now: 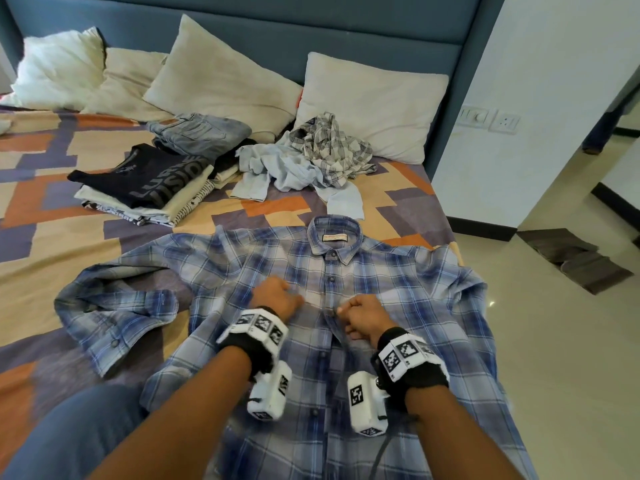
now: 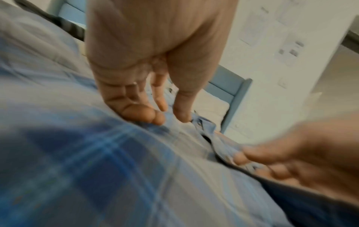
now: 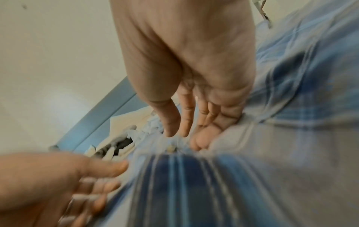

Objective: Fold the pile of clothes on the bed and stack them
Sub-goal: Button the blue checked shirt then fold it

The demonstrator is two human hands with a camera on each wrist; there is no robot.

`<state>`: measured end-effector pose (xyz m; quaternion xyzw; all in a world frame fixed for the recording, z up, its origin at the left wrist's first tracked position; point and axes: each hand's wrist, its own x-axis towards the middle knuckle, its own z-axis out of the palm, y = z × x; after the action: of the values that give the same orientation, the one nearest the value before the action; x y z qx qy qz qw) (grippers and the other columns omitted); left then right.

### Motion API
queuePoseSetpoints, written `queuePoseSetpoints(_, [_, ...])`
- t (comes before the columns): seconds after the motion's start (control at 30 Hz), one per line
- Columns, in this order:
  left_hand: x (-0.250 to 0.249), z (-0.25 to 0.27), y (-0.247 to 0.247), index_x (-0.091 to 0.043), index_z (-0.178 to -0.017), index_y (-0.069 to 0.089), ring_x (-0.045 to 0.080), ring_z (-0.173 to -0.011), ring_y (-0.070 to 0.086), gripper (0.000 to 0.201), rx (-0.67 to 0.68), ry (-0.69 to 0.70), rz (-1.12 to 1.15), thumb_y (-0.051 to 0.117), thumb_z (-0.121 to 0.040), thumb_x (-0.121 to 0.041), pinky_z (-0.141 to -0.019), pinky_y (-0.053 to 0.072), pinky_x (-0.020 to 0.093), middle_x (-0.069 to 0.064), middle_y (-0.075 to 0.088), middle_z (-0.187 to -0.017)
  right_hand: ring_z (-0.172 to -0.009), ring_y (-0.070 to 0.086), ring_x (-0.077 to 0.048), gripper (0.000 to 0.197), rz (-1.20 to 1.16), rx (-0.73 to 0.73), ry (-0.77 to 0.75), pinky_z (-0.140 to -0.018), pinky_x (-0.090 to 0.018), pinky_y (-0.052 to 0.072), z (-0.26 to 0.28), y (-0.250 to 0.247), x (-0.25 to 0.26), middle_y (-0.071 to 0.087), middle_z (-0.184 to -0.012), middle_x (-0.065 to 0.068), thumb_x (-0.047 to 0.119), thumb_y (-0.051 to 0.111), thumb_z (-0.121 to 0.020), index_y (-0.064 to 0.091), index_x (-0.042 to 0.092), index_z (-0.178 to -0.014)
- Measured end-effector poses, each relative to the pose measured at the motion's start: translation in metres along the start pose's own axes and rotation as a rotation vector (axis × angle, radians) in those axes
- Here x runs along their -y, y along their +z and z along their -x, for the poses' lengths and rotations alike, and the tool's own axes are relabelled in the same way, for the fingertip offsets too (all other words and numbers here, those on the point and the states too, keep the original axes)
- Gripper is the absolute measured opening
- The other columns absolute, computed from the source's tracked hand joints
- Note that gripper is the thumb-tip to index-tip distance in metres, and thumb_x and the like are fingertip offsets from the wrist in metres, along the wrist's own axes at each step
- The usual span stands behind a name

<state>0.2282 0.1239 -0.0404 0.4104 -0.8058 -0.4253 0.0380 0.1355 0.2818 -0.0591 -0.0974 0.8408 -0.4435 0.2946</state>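
A blue plaid shirt [image 1: 398,289] lies spread face up on the bed, collar away from me, its left sleeve folded back. Both my hands are on its button placket at mid-chest. My left hand [image 1: 277,292] has curled fingers and pinches the fabric just left of the placket; the left wrist view shows its thumb and fingers [image 2: 145,115] down on the cloth [image 2: 97,169]. My right hand [image 1: 360,317] pinches the placket edge beside a button, seen close in the right wrist view [image 3: 180,136]. Behind the shirt lie a crumpled light blue garment [image 1: 277,168] and a grey checked one [image 1: 329,143].
A stack of folded clothes [image 1: 145,181] and folded jeans [image 1: 201,133] sit at the back left of the patterned bedspread [image 1: 52,244]. Pillows [image 1: 374,98] lean on the blue headboard. The bed's right edge drops to a tiled floor with a grey cloth [image 1: 575,258]. My knee [image 1: 69,438] is at lower left.
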Motion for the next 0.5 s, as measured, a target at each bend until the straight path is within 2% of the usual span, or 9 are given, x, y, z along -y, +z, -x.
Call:
queuePoseSetpoints(0.03, [0.007, -0.01, -0.013, -0.011, -0.09, 0.059, 0.036, -0.105, 0.061, 0.019, -0.06, -0.041, -0.04, 0.072, -0.083, -0.025, -0.09, 0.053, 0.044, 0.012, 0.059, -0.105, -0.056, 0.051, -0.02, 0.019, -0.062, -0.041, 0.014, -0.047, -0.029, 0.044, 0.004, -0.01, 0.002, 0.056, -0.071, -0.01, 0.007, 0.057, -0.092, 0.058, 0.013, -0.074])
queuePoseSetpoints(0.07, [0.014, -0.017, -0.026, -0.005, -0.101, 0.061, 0.039, -0.115, 0.054, 0.028, -0.105, -0.113, -0.111, 0.066, -0.087, -0.028, -0.097, 0.048, 0.045, 0.019, 0.055, -0.121, -0.063, 0.057, -0.024, 0.014, -0.051, -0.132, 0.017, -0.053, -0.034, 0.05, 0.006, -0.023, 0.002, 0.061, -0.077, -0.013, 0.009, 0.058, -0.092, 0.063, 0.011, -0.078])
queuePoseSetpoints(0.13, [0.028, -0.028, -0.05, 0.002, -0.126, 0.048, 0.043, -0.13, 0.034, 0.057, -0.19, -0.313, -0.26, 0.061, -0.09, -0.041, -0.107, 0.033, 0.048, 0.025, 0.031, -0.145, -0.097, 0.063, -0.033, 0.017, 0.223, -0.371, 0.046, -0.083, -0.044, 0.055, 0.009, -0.052, 0.0, 0.068, -0.105, -0.016, 0.017, 0.057, -0.093, 0.07, 0.007, -0.097])
queuePoseSetpoints(0.17, [0.034, -0.031, -0.06, 0.001, -0.133, 0.042, 0.042, -0.133, 0.029, 0.068, -0.246, -0.389, -0.302, 0.061, -0.087, -0.045, -0.109, 0.029, 0.048, 0.025, 0.025, -0.147, -0.114, 0.056, -0.036, 0.027, 0.357, -0.483, 0.101, -0.095, -0.044, 0.049, 0.011, -0.066, -0.001, 0.061, -0.122, -0.018, 0.022, 0.055, -0.093, 0.066, 0.007, -0.112])
queuePoseSetpoints(0.23, [0.043, -0.037, -0.073, -0.003, -0.14, 0.037, 0.041, -0.135, 0.023, 0.076, -0.299, -0.444, -0.331, 0.061, -0.084, -0.049, -0.111, 0.022, 0.047, 0.022, 0.023, -0.15, -0.134, 0.034, -0.039, 0.046, 0.389, -0.637, 0.252, -0.108, -0.05, 0.032, 0.014, -0.085, -0.008, 0.038, -0.145, -0.022, 0.029, 0.06, -0.091, 0.051, 0.009, -0.132])
queuePoseSetpoints(0.3, [0.052, -0.046, -0.075, -0.002, -0.147, 0.028, 0.042, -0.138, 0.019, 0.082, -0.261, -0.453, -0.334, 0.057, -0.086, -0.049, -0.113, 0.017, 0.049, 0.021, 0.013, -0.156, -0.14, 0.022, -0.041, 0.06, 0.312, -0.681, 0.332, -0.113, -0.057, 0.02, 0.013, -0.097, -0.016, 0.027, -0.151, -0.024, 0.028, 0.065, -0.088, 0.041, 0.01, -0.139])
queuePoseSetpoints(0.37, [0.058, -0.059, -0.077, 0.001, -0.149, 0.026, 0.047, -0.14, 0.018, 0.086, -0.233, -0.464, -0.302, 0.055, -0.085, -0.049, -0.115, 0.017, 0.053, 0.024, 0.008, -0.158, -0.139, 0.029, -0.043, 0.072, 0.232, -0.637, 0.345, -0.115, -0.058, 0.022, 0.003, -0.1, -0.026, 0.034, -0.15, -0.024, 0.032, 0.068, -0.086, 0.032, 0.005, -0.142])
queuePoseSetpoints(0.43, [0.052, -0.055, -0.08, 0.006, -0.143, 0.036, 0.046, -0.137, 0.031, 0.077, -0.218, -0.422, -0.168, 0.063, -0.085, -0.037, -0.113, 0.029, 0.051, 0.028, 0.027, -0.152, -0.135, 0.039, -0.044, 0.084, 0.158, -0.621, 0.33, -0.112, -0.057, 0.03, -0.001, -0.098, -0.034, 0.041, -0.148, -0.023, 0.038, 0.072, -0.085, 0.026, 0.0, -0.144])
queuePoseSetpoints(0.5, [0.049, -0.06, -0.086, 0.007, -0.133, 0.051, 0.04, -0.129, 0.047, 0.059, -0.158, -0.345, -0.01, 0.067, -0.087, -0.026, -0.104, 0.041, 0.041, 0.021, 0.05, -0.139, -0.128, 0.048, -0.043, 0.074, 0.101, -0.613, 0.293, -0.107, -0.05, 0.04, -0.012, -0.097, -0.036, 0.049, -0.142, -0.023, 0.032, 0.074, -0.086, 0.039, -0.005, -0.14])
